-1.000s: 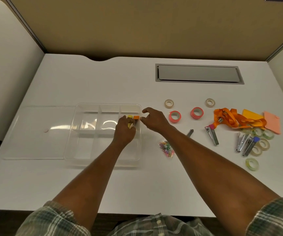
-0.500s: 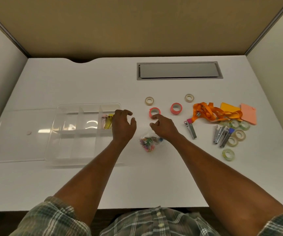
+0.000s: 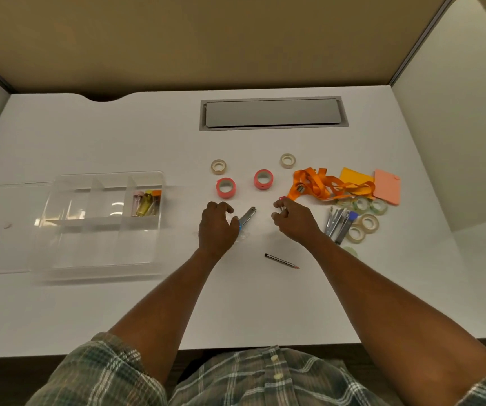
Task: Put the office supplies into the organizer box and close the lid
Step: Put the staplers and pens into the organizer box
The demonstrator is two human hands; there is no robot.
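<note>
The clear organizer box (image 3: 98, 259) sits at the left with its lid (image 3: 1, 230) lying open beside it. Three highlighters (image 3: 146, 202) lie in its far right compartment. My left hand (image 3: 216, 227) is curled over a clear bag of paper clips (image 3: 242, 237), with the thumb touching the blue end of a silver stapler (image 3: 249, 215). Whether it grips either one is unclear. My right hand (image 3: 294, 219) pinches a small pink-ended stapler (image 3: 282, 198). A pencil (image 3: 281, 261) lies between my forearms.
Two pink tape rolls (image 3: 226, 187) and two beige rolls (image 3: 218, 166) lie beyond my hands. At the right are an orange lanyard (image 3: 323, 184), sticky notes (image 3: 387, 186), clear tape rolls (image 3: 367, 222) and more staplers (image 3: 338, 224). A grey cable hatch (image 3: 274, 112) is set in the desk.
My left hand left the box and moved right to the clip bag and blue-ended stapler. My right hand moved from the bag to the pink-ended stapler. The view shifted right.
</note>
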